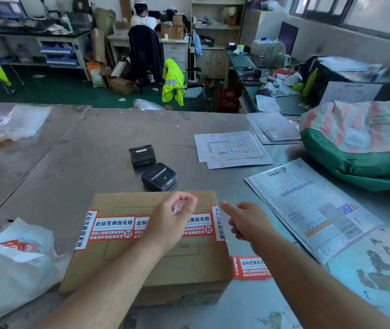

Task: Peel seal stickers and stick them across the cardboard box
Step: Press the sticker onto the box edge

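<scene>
- The cardboard box (122,264) lies flat on the metal table (94,150) straight in front of me, partly under my left forearm.
- Done, as I judge it: a row of red-and-white seal stickers (114,227) runs along the top seam. A left-end sticker (84,230) folds over one edge and a right-end sticker (219,223) over the other.
- Left to do, as I judge it: little on this face. A spare sticker (252,267) lies on the table just beside the box's right side.
- My left hand (172,217) hangs above the middle of the row, its fingers curled round a crumpled pink-and-white scrap (177,206), probably peeled backing.
- My right hand (246,220) is in the air just right of the box, fingers curled in and thumb pointing toward it. I see nothing held.
- Hidden: my left hand and forearm cover the middle of the row, so I cannot confirm it is unbroken there. The box's far side and underside are out of view, and my right palm faces away.
- Hard to make out: whether the spare is one sticker or several stacked.
</scene>
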A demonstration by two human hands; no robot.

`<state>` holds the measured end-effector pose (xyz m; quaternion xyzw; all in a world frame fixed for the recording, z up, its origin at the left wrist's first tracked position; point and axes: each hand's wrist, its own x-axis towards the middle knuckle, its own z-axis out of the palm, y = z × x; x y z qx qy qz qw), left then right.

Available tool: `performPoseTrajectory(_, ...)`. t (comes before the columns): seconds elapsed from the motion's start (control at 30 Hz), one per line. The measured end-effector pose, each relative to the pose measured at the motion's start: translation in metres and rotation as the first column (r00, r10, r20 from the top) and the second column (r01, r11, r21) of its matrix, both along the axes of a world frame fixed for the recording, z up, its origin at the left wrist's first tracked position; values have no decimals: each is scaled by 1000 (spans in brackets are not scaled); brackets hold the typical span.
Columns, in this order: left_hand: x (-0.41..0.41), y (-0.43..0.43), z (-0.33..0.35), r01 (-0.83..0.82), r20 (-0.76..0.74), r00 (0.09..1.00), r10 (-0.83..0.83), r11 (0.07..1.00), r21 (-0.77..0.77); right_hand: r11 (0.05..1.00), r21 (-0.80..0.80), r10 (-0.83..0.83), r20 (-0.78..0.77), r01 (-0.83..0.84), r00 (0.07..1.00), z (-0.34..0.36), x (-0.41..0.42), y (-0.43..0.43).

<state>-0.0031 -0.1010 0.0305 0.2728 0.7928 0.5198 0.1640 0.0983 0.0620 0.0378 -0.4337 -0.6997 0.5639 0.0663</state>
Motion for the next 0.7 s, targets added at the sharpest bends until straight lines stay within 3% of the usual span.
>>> performPoseTrajectory(0.07,-3,1,11,27,85,996,-23,999,-41,1000,4,-18,-51,19,999,16,0,-1)
performPoseTrajectory(0.13,-4,1,21,43,279,959,-58,997,60,1000,11,-22,-94,23,995,31,0,-6)
performPoseTrajectory(0.2,-10,-4,30,-86,547,835,-66,965,249,1000,11,-27,-119,28,993,42,-1,-14)
performPoseTrajectory(0.27,-16,-18,39,-184,688,710,-149,904,386,999,-27,-34,-147,30,989,47,-2,-24)
performPoseTrajectory(0.4,-22,-55,49,-215,702,649,-293,814,539,996,-91,-21,-200,3,980,52,-17,-52)
performPoseTrajectory(0.57,-25,-90,48,-251,659,721,-213,806,535,991,-102,66,-183,-86,981,51,-47,-89)
performPoseTrajectory(0.7,-32,-115,47,-332,696,700,-160,790,515,983,-133,103,-184,-129,977,46,-64,-113)
